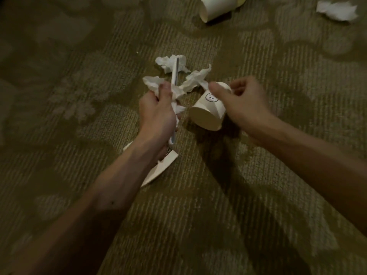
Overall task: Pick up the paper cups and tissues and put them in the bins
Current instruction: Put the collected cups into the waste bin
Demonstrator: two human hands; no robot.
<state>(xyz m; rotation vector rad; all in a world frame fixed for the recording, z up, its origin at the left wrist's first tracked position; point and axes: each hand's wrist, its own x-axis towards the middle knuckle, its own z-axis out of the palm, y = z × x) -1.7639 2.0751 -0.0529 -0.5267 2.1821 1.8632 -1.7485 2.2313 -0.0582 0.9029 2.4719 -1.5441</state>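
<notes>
My left hand (156, 112) is closed around a bunch of crumpled white tissues (178, 90) and a thin white stick-like item (175, 73) that pokes up past the fingers. A flattened paper cup (158, 169) lies on the carpet under my left wrist, partly hidden by it. My right hand (241, 104) grips a white paper cup (206, 113) by its upper end, with the cup tilted so its round end faces me. Another paper cup (216, 7) lies on its side at the top, and a crumpled tissue (336, 10) lies at the top right. No bin is in view.
Patterned olive carpet (79, 96) fills the whole view. My forearms cast dark shadows on the carpet at lower right.
</notes>
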